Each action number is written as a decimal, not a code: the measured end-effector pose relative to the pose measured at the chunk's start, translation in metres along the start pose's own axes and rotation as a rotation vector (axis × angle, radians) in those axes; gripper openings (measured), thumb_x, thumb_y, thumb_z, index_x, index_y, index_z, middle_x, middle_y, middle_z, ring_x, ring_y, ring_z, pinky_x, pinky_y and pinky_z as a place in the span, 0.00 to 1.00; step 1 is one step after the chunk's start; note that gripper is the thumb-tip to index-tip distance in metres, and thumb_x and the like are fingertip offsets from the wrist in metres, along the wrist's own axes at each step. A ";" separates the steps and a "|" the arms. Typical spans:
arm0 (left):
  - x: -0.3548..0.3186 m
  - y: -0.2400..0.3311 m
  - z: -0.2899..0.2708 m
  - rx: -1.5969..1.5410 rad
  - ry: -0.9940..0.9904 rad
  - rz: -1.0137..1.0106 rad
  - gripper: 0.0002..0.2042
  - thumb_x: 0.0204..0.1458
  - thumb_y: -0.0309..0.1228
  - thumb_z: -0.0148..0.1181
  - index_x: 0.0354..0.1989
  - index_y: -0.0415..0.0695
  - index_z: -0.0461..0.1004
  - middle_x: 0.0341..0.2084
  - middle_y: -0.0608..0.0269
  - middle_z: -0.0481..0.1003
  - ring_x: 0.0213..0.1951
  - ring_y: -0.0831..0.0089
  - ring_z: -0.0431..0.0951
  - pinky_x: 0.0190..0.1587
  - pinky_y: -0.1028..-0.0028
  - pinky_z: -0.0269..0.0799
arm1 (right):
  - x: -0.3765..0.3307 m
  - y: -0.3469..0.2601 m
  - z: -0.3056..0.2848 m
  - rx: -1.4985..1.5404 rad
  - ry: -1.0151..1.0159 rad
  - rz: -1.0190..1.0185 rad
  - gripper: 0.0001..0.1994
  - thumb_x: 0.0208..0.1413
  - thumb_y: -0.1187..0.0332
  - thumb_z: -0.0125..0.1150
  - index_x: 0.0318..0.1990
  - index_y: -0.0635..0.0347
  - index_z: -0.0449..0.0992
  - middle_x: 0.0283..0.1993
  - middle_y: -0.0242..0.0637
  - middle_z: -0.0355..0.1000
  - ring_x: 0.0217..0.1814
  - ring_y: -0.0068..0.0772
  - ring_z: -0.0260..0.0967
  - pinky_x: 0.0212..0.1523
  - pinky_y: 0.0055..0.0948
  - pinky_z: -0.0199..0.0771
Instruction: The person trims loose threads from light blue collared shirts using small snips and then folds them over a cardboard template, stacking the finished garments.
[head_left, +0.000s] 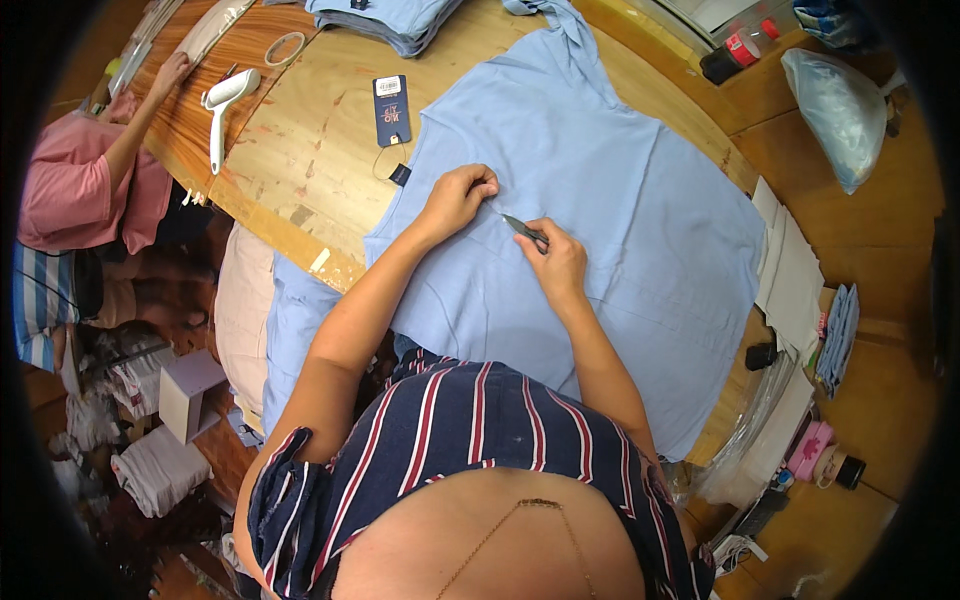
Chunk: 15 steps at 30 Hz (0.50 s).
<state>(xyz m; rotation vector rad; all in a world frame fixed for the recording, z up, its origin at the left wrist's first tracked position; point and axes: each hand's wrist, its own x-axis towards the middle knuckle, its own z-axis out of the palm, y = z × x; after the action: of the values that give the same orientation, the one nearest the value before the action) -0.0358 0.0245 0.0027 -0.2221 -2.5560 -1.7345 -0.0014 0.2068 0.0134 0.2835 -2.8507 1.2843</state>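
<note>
A light blue garment (590, 150) lies spread over the wooden table in front of me. My right hand (558, 262) is closed round a small pair of dark thread snips (527, 232), whose tip points up and left towards my other hand. Just left of that tip, my left hand (458, 205) rests over the cloth with thumb and fingers pinched together. Whatever lies in that pinch is too small to make out. Beside the garment's left edge lies a dark blue hang tag (392, 112) on a string, near a small black label (400, 175).
A white lint roller (222, 115) and a tape roll (285, 50) lie left on the table (320, 140). Folded blue garments (390, 25) are stacked at the far edge. A co-worker in pink (90, 180) stands at left. A bottle (738, 50) lies far right.
</note>
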 end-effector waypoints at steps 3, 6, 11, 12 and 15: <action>-0.025 0.021 -0.026 0.029 -0.026 0.083 0.03 0.46 0.22 0.51 0.26 0.36 0.67 0.20 0.61 0.69 0.26 0.73 0.68 0.32 0.76 0.64 | -0.004 0.002 -0.016 0.276 0.103 0.109 0.11 0.41 0.66 0.63 0.33 0.58 0.71 0.28 0.36 0.73 0.28 0.31 0.72 0.26 0.25 0.68; -0.094 0.059 -0.077 0.309 -0.469 -0.108 0.04 0.44 0.27 0.53 0.24 0.39 0.67 0.21 0.54 0.69 0.27 0.60 0.71 0.30 0.68 0.65 | -0.022 0.002 -0.055 0.254 0.192 0.185 0.12 0.41 0.68 0.63 0.35 0.56 0.70 0.26 0.36 0.72 0.26 0.31 0.72 0.27 0.24 0.68; -0.157 0.044 -0.092 0.543 -1.134 -0.218 0.06 0.44 0.31 0.52 0.25 0.42 0.72 0.24 0.51 0.72 0.30 0.57 0.73 0.31 0.66 0.67 | -0.051 0.023 -0.084 -0.288 -0.153 -0.061 0.12 0.39 0.68 0.63 0.34 0.55 0.71 0.22 0.36 0.71 0.24 0.36 0.70 0.23 0.30 0.66; -0.151 0.040 -0.087 0.565 -1.046 -0.159 0.06 0.44 0.31 0.51 0.25 0.42 0.72 0.24 0.50 0.72 0.31 0.57 0.73 0.31 0.65 0.68 | -0.053 0.023 -0.085 -0.375 -0.206 -0.083 0.12 0.38 0.68 0.64 0.34 0.55 0.72 0.22 0.36 0.71 0.24 0.37 0.69 0.23 0.31 0.65; -0.099 0.036 -0.045 0.527 -0.268 0.153 0.07 0.41 0.25 0.50 0.30 0.38 0.68 0.27 0.51 0.68 0.33 0.55 0.68 0.35 0.64 0.66 | -0.054 0.043 -0.080 -0.528 -0.204 -0.081 0.10 0.39 0.66 0.62 0.32 0.56 0.72 0.23 0.37 0.71 0.23 0.39 0.69 0.22 0.34 0.64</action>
<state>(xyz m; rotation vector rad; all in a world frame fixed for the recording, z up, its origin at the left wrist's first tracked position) 0.0649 -0.0133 0.0411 -0.6345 -2.9720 -0.9863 0.0386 0.3036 0.0306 0.5322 -3.1624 0.4767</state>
